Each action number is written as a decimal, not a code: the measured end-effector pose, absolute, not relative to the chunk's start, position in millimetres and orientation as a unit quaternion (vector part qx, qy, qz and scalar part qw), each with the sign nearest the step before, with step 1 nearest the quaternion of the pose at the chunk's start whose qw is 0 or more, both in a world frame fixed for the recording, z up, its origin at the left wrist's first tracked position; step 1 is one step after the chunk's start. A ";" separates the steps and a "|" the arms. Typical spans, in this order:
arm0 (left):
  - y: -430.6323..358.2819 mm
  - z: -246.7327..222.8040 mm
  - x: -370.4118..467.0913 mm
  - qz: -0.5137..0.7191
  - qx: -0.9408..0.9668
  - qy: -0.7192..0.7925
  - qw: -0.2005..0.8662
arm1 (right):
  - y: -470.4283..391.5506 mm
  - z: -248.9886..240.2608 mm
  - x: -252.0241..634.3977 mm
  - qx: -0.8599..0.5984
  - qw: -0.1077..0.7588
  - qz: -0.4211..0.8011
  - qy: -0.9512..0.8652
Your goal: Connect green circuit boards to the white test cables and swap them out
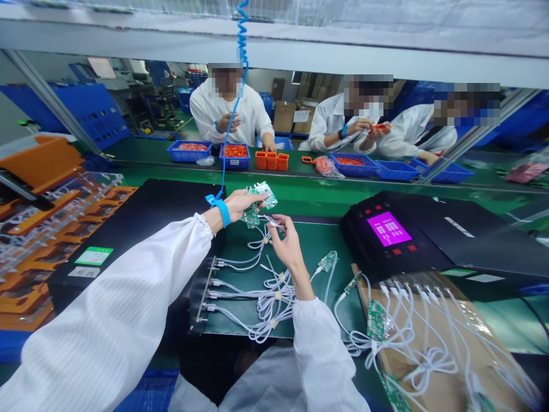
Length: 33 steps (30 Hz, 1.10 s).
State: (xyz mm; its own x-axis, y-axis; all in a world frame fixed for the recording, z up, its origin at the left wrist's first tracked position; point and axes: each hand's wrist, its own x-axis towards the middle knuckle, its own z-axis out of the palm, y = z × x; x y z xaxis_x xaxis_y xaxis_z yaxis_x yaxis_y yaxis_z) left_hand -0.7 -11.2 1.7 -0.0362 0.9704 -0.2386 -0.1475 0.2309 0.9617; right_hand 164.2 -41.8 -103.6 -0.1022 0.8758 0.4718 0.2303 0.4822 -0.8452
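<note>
Green circuit boards (251,216) are gripped in my left hand (241,203), which wears a blue wrist strap (223,212) with a coiled cord. One of them, a paler board (266,195), sticks out past the fingertips. Just below and to the right, my right hand (285,240) pinches a white cable (270,222) close to the boards. Whether the cable's plug sits in a board is too small to tell. Beneath both hands, bundled white cables (274,297) run from the ports of a black box (201,297) across the green bench.
At right, a black tester (381,229) with a purple screen feeds more white cables, some tied to circuit boards (376,319). Orange fixtures (64,246) stand at left. Across the bench, several co-workers in white coats handle orange parts beside blue bins (235,162).
</note>
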 end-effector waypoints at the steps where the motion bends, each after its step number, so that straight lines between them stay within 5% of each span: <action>1: -11.2 1.8 -0.6 0.484 0.387 0.534 0.575 | -41.7 -104.3 163.8 -0.407 0.535 0.316 -0.670; 13: -14.4 5.4 2.8 0.481 0.387 0.533 0.579 | -42.4 -105.4 166.7 -0.370 0.517 0.443 -0.632; 21: -15.0 3.6 -0.2 0.466 0.434 0.520 0.569 | -36.7 -109.8 167.6 -0.395 0.594 0.407 -0.571; 33: -21.4 9.8 7.3 0.479 0.450 0.528 0.538 | -39.3 -105.4 165.9 -0.436 0.592 0.386 -0.557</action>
State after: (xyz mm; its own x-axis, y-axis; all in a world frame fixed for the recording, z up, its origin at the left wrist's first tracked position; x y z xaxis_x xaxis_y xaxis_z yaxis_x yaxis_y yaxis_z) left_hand 7.3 -21.4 9.8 -0.0171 0.9905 -0.1368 -0.0396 0.1360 0.9899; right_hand 165.9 -39.3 -105.4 0.0809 0.9428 0.3234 0.0297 0.3221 -0.9463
